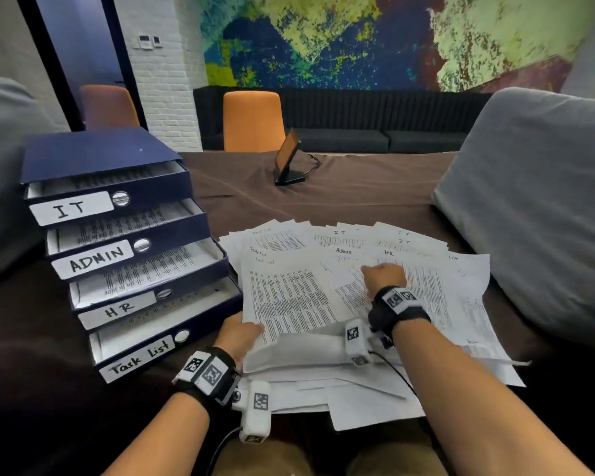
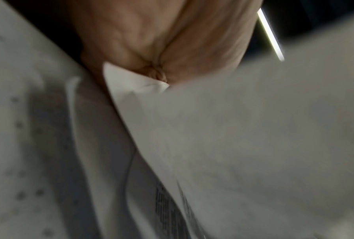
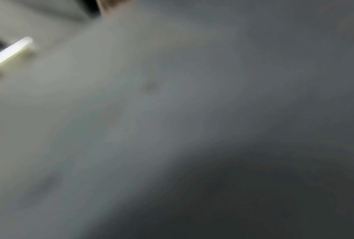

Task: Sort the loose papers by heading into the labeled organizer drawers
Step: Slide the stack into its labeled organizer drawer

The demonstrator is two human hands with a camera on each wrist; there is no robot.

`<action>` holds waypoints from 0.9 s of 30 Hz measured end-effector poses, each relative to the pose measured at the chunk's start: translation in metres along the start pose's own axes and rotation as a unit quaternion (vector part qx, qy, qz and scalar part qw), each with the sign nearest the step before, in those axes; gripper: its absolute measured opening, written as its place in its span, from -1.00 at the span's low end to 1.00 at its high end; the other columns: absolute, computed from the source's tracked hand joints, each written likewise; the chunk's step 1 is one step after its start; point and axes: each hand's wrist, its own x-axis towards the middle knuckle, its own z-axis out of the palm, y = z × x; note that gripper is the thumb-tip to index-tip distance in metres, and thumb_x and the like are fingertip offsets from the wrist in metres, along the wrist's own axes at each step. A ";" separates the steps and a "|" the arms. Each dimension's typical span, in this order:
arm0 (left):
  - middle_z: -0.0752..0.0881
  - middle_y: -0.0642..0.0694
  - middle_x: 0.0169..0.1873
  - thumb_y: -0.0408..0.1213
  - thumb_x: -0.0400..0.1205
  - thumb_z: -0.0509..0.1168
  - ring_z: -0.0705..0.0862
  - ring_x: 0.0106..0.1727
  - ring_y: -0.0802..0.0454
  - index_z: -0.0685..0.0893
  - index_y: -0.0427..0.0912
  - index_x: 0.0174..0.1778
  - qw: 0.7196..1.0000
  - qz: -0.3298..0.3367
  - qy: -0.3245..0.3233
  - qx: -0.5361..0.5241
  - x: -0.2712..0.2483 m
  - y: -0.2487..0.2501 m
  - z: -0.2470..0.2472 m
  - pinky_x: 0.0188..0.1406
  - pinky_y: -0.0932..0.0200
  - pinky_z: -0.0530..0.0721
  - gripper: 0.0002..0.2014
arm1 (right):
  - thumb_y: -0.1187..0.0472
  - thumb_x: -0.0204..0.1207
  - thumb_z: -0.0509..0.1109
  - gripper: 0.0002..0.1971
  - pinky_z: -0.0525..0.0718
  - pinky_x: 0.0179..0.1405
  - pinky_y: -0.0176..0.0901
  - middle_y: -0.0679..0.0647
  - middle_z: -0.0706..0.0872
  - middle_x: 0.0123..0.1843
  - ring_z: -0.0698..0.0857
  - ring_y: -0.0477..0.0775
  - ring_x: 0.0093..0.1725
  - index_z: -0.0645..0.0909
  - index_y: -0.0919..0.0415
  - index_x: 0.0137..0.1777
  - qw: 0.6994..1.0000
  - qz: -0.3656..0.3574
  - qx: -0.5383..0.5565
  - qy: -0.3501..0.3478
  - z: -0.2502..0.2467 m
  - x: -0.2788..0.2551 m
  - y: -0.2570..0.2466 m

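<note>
Left grip (image 1: 240, 333) pinches the printed sheet (image 1: 289, 304) at its near corner; right grip (image 1: 385, 274), curled, presses the loose papers (image 1: 426, 290) beside it. Neighbouring sheets may slide along toward the organizer drawers (image 1: 131, 255) left of both.

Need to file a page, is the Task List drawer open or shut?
Open: the Task List drawer is pulled out furthest of the stack, its white inside showing.

My head camera looks forward and down across the table, taking in the spread papers (image 1: 358, 286), the drawer organizer (image 1: 124, 242) at my left and the far wall. The camera on my left wrist sits right against my left hand (image 2: 162, 40) and the sheet edge it pinches, blurred. My right wrist camera is so near the paper that only grey blur shows.
</note>
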 end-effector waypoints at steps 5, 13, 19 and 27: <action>0.76 -0.25 0.23 -0.54 0.72 0.25 0.74 0.21 -0.23 0.66 -0.28 0.37 1.000 -0.006 -0.003 -0.020 0.006 -0.003 -0.001 0.27 -0.16 0.70 -0.69 | 0.08 0.54 0.50 -0.71 0.60 -0.27 -0.20 0.20 0.68 -0.03 0.67 0.18 -0.13 0.57 0.31 -0.01 0.979 -0.014 -0.181 -0.092 0.033 0.011 -0.011; 0.78 -0.23 0.16 -0.50 0.71 0.27 0.76 0.16 -0.22 0.69 -0.15 0.12 1.000 -0.003 0.001 -0.019 0.012 -0.005 0.001 0.23 -0.14 0.73 -0.81 | -0.09 0.60 0.43 -0.62 0.64 -0.31 -0.16 0.09 0.72 -0.20 0.70 0.10 -0.33 0.57 0.27 -0.10 0.932 -0.030 -0.285 -0.220 -0.008 -0.034 -0.002; 0.75 -0.25 0.15 -0.50 0.71 0.27 0.74 0.20 -0.27 0.67 -0.24 0.17 1.000 0.000 -0.002 -0.026 0.006 0.001 0.000 0.21 -0.12 0.72 -0.82 | -0.28 0.58 0.35 -0.51 0.46 -0.59 -0.32 0.06 0.86 -0.30 0.57 -0.06 -0.61 0.65 0.19 0.08 0.888 -0.078 -0.374 -0.255 -0.091 -0.068 -0.062; 0.81 -0.31 0.12 -0.50 0.68 0.34 0.81 0.08 -0.28 0.74 -0.28 0.13 0.999 -0.014 0.004 -0.051 -0.004 0.005 0.000 0.22 -0.26 0.75 -0.84 | 0.04 0.63 0.41 -0.72 0.76 -0.23 -0.08 0.18 0.82 -0.03 0.78 0.14 -0.18 0.64 0.31 -0.03 0.940 -0.110 -0.276 -0.166 -0.020 0.004 -0.100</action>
